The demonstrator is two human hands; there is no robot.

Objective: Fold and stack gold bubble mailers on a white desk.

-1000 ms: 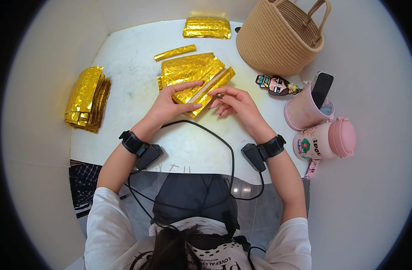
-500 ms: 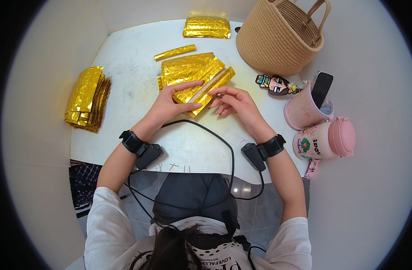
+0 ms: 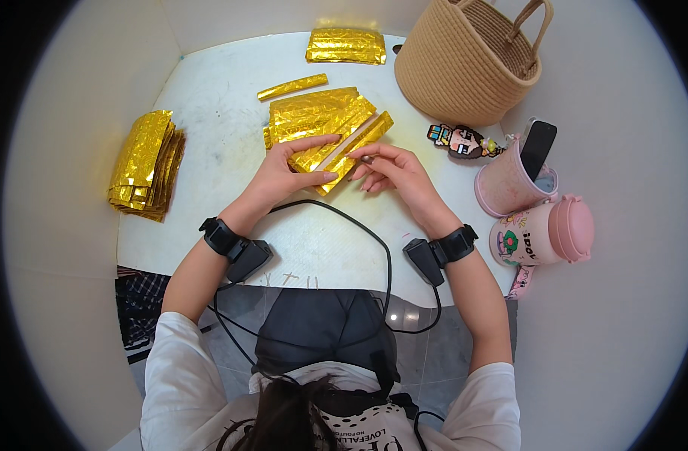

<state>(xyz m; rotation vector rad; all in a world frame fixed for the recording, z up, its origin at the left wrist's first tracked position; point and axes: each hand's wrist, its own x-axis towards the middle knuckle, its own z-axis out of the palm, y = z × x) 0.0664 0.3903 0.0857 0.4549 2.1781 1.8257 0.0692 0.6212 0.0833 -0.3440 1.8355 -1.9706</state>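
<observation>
Over the middle of the table, a gold foil paper (image 3: 373, 137) lies slantwise with a pale strip along its length and a folded edge. My left hand (image 3: 278, 171) holds it at its near left, thumb on the pale strip's lower end and fingers along its upper side. My right hand (image 3: 401, 171) pinches the folded edge from the right; a small dark spot shows at its fingertips, too small to name. Beneath and behind lies a pile of flat gold foil sheets (image 3: 302, 111). Just beyond that pile rests a narrow folded gold foil strip (image 3: 293, 88).
Gold foil stacks stand at the left edge (image 3: 139, 161) and the back (image 3: 346, 46). On the right are a rope basket (image 3: 464, 71), a cartoon charm (image 3: 462, 141), a pink cup (image 3: 500, 184) holding a phone (image 3: 538, 146), and a pink-lidded bottle (image 3: 535, 237). A black cable (image 3: 359, 223) joins wrist devices.
</observation>
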